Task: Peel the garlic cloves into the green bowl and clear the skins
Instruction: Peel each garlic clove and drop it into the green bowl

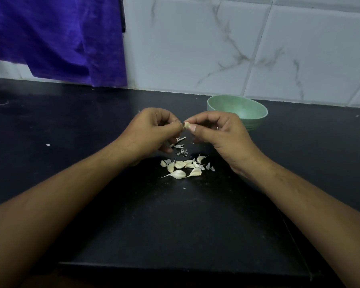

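Nearest the person, the black counter (175, 225) carries a small pile of garlic cloves (180, 174), about eight or so, most of them apparently with their papery skin and pointed tails on. Just beyond the pile lie loose skin flakes (180, 146), with a few more to its right.

Above the flakes, both hands meet over one clove (186, 125). The right hand (218, 132) pinches it between thumb and fingertips. The left hand (148, 132) has its fingertips closed together on the clove's end, seemingly tugging at the skin.

Behind the right hand stands the green bowl (247, 113). The part of its inside that shows holds no cloves, though the near side is hidden. By this reading the task is at an early stage: peeling is under way, the pile remains, and no skins are cleared.

Farthest off are a tiled wall (258, 48) and a hanging purple cloth (60, 38).
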Action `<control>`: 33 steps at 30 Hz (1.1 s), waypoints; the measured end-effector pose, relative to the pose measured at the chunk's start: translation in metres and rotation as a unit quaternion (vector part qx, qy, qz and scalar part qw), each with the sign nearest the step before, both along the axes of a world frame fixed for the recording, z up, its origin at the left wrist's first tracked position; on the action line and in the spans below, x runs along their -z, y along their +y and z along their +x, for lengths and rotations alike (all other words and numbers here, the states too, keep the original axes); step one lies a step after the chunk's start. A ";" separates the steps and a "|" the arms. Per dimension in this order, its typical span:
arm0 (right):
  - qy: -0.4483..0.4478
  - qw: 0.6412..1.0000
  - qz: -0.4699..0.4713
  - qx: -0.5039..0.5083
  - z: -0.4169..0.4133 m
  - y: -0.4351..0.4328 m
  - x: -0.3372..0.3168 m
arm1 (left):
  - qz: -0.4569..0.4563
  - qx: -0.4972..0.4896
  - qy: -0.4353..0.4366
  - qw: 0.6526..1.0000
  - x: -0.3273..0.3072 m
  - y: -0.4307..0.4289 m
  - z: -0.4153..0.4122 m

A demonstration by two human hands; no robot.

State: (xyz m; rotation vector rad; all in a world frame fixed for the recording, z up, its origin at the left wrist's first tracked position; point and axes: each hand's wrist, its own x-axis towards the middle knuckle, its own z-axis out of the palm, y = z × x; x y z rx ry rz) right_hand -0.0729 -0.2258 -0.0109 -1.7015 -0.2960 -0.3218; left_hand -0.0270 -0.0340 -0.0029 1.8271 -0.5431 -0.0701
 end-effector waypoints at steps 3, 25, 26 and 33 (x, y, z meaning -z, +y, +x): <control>0.049 0.997 0.058 -0.002 0.000 -0.001 0.000 | 0.011 0.008 0.007 1.000 0.002 -0.002 0.000; 0.090 0.994 0.062 -0.029 -0.003 -0.005 -0.003 | 0.084 -0.037 -0.091 0.992 -0.002 0.009 0.001; 0.090 0.994 0.059 -0.027 -0.003 -0.005 -0.004 | 0.078 -0.035 -0.091 0.992 -0.002 0.009 0.001; 0.081 0.995 0.066 0.005 -0.001 -0.006 -0.003 | 0.063 -0.013 -0.103 0.993 -0.003 0.006 -0.003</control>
